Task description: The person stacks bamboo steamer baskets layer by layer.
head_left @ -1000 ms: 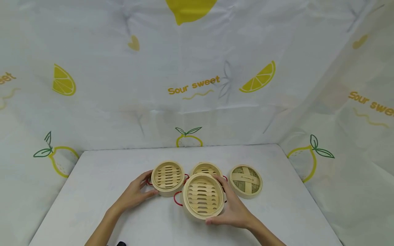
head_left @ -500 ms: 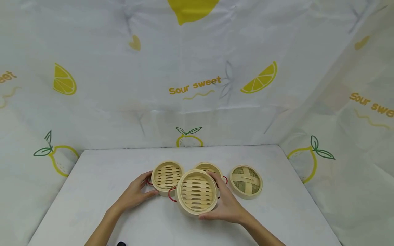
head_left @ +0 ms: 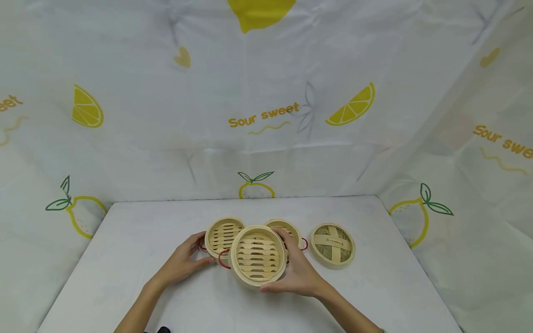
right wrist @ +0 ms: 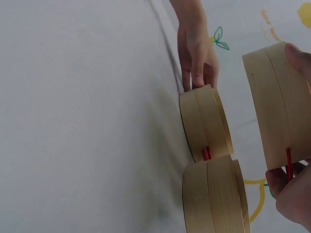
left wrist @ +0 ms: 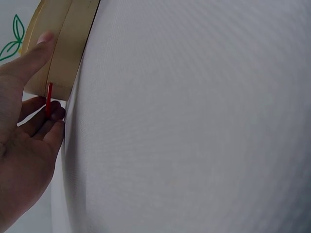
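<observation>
In the head view, my right hand (head_left: 299, 272) grips the right side of a round bamboo steamer basket (head_left: 258, 256) with a slatted bottom and red handles. The right wrist view shows that raised basket (right wrist: 272, 107) above the table, apart from the others. My left hand (head_left: 183, 264) holds a second steamer basket (head_left: 221, 231) standing on the table. In the left wrist view, the left thumb lies on the wall of the left basket (left wrist: 68, 53), and the fingers are by its red handle (left wrist: 49, 99). Part of this basket is hidden behind the raised one.
A third steamer basket (head_left: 287, 225) stands right of the left one, partly covered by the raised basket and right hand. Farther right lies a woven bamboo lid (head_left: 332, 245). A lemon-print cloth (head_left: 266, 162) hangs behind the white table (head_left: 145, 222).
My right hand has carried its basket left and slightly away from me, so it now overlaps the left basket in the head view. The left hand has stayed in place.
</observation>
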{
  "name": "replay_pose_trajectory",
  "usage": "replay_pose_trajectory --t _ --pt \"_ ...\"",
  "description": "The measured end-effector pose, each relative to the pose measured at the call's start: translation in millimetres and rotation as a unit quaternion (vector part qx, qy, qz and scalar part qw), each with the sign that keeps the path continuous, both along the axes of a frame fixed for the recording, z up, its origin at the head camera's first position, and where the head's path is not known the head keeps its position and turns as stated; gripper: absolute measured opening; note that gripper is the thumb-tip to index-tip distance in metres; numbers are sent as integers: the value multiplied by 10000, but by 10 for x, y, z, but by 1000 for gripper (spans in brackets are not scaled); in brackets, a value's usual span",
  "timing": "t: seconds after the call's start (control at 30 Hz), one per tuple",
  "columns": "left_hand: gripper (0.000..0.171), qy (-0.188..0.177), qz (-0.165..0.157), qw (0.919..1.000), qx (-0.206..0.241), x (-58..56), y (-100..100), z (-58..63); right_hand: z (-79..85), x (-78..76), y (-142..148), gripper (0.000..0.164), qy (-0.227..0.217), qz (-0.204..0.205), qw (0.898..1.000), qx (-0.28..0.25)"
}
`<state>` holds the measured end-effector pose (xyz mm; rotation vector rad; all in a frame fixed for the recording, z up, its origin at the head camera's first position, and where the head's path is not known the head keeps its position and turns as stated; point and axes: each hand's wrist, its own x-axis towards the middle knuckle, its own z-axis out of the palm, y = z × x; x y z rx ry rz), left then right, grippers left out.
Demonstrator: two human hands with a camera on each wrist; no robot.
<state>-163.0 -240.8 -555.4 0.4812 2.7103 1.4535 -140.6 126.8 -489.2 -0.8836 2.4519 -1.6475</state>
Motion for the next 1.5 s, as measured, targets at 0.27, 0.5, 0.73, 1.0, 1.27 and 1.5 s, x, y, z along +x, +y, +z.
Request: replay_pose_trajectory --t 0.27,0.5,0.73,1.0,1.27,1.5 --pt "87 -65 36 10000 7 0 -3 5 -2 -35 -67 131 -36 -25 10000 -55" --pt "88 -101 40 9999 -26 -7 5 20 -4 -60 -115 132 -92 -114 9999 -15" --pt "87 -101 90 9998 -115 -6 1 19 21 -90 -196 133 -228 -148 9996 21" --pt "87 -62 61 9999 -97 -8 9 31 16 -149 -251 133 -262 -219 9994 92" --pt "85 -61 57 9999 -124 -12 -1 23 21 -192 -311 132 -278 -135 9995 -12" --pt "86 -89 3 10000 -37 -16 -5 24 13 -233 -379 132 -401 -172 9990 -6"
